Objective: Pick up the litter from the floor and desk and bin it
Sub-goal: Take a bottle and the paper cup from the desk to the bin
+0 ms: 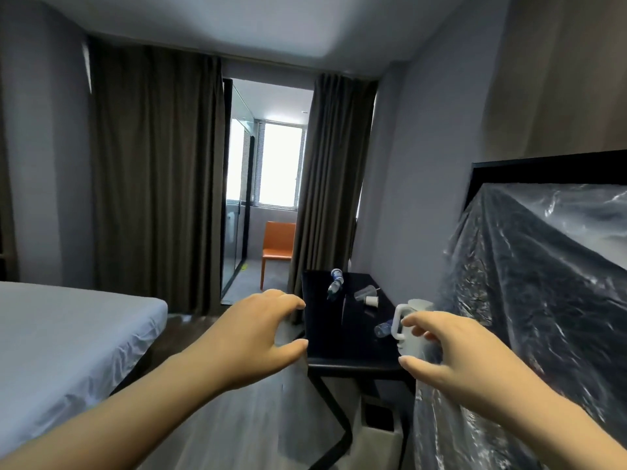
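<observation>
Well, the litter is all up on the desk [325,320]: a pair of plastic bottles [335,285] lying toward its far edge, a clear cup [362,293] tipped over and a white paper cup [372,301] just beside it nearer the wall side, and a third bottle [382,329] on its side by the near right corner, close against the handle of a white kettle [419,306]. The kettle is no rubbish, so I reckon the thing to do is take that nearest bottle first, coming in from the left of the handle so the kettle isn't knocked, and gather the light cups in the other hand before any trip to the bin. What looks like a grey bin [375,435] sits on the floor under the desk's near edge, though I can't be sure of it.

Both arms are stretched forward, bare to the elbow. The left hand [261,337] hangs off the desk's near left corner, fingers arched and thumb spread wide, holding nothing. The right hand [451,354] is palm down in front of the kettle, fingers loosely bent and parted, nothing in it either.

A bed [68,334] stands to the left, a screen wrapped in film [543,283] to the right, dark curtains [152,164] and an orange chair [278,245] beyond
</observation>
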Action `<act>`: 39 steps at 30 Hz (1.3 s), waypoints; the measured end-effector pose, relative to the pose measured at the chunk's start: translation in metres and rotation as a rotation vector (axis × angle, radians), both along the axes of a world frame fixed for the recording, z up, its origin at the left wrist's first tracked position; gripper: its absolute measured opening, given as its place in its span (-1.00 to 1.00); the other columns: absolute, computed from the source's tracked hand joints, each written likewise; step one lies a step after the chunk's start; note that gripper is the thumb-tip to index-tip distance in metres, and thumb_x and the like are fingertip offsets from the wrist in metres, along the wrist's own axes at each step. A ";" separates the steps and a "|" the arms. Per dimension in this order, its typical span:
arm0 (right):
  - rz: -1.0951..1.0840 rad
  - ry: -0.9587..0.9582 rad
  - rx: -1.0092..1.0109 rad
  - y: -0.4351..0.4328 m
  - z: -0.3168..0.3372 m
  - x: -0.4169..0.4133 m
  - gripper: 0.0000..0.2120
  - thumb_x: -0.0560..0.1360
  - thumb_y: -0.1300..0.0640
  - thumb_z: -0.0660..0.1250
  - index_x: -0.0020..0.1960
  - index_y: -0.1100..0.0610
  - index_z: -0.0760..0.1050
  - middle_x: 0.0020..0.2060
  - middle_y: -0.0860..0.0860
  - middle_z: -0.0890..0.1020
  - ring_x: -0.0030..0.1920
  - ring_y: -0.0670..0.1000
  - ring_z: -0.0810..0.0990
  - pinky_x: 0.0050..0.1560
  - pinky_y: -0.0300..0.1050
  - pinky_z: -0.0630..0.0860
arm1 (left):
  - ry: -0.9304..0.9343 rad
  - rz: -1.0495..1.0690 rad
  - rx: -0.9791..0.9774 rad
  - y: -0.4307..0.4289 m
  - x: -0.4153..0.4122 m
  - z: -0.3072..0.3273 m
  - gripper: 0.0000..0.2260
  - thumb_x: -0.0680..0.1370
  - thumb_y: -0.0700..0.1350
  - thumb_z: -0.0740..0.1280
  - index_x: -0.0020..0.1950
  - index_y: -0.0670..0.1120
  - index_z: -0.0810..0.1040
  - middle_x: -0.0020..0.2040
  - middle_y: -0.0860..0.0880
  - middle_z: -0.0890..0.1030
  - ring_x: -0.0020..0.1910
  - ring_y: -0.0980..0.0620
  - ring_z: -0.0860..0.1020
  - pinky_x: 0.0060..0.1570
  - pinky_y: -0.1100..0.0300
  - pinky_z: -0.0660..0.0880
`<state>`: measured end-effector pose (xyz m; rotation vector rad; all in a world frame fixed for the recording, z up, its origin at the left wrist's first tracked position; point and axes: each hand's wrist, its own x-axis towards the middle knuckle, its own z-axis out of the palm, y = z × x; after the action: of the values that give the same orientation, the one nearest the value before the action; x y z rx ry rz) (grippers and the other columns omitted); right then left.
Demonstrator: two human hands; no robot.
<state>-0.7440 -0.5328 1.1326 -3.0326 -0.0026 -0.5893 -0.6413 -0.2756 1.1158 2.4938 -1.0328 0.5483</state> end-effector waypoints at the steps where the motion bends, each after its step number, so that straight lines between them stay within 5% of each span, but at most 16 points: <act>1: -0.011 0.003 0.010 0.001 -0.002 0.019 -0.54 0.46 -0.22 0.30 0.32 -0.18 0.37 0.12 -0.29 0.50 0.14 -0.26 0.44 0.09 -0.34 0.37 | 0.000 -0.005 -0.005 0.001 0.021 0.000 -0.49 0.50 0.22 0.27 0.41 0.10 0.35 0.31 0.18 0.45 0.29 0.22 0.40 0.27 0.31 0.36; 24: -0.105 0.087 0.165 -0.072 -0.058 0.438 -0.53 0.46 -0.20 0.31 0.34 -0.17 0.38 0.17 -0.24 0.51 0.19 -0.24 0.45 0.13 -0.33 0.40 | 0.080 -0.024 0.078 -0.074 0.451 -0.038 -0.51 0.50 0.20 0.28 0.40 0.12 0.36 0.26 0.18 0.47 0.23 0.23 0.45 0.21 0.32 0.41; 39: -0.310 0.182 0.256 -0.106 -0.106 0.664 -0.54 0.46 -0.19 0.32 0.33 -0.15 0.38 0.15 -0.25 0.49 0.17 -0.23 0.45 0.15 -0.29 0.42 | 0.155 -0.248 0.146 -0.142 0.728 -0.078 -0.50 0.49 0.18 0.30 0.41 0.10 0.36 0.29 0.15 0.45 0.25 0.19 0.43 0.23 0.28 0.41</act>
<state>-0.0805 -0.6391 1.0262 -2.8379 0.5165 -0.2962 0.0863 -0.4174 1.0374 2.4339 -1.3353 0.2082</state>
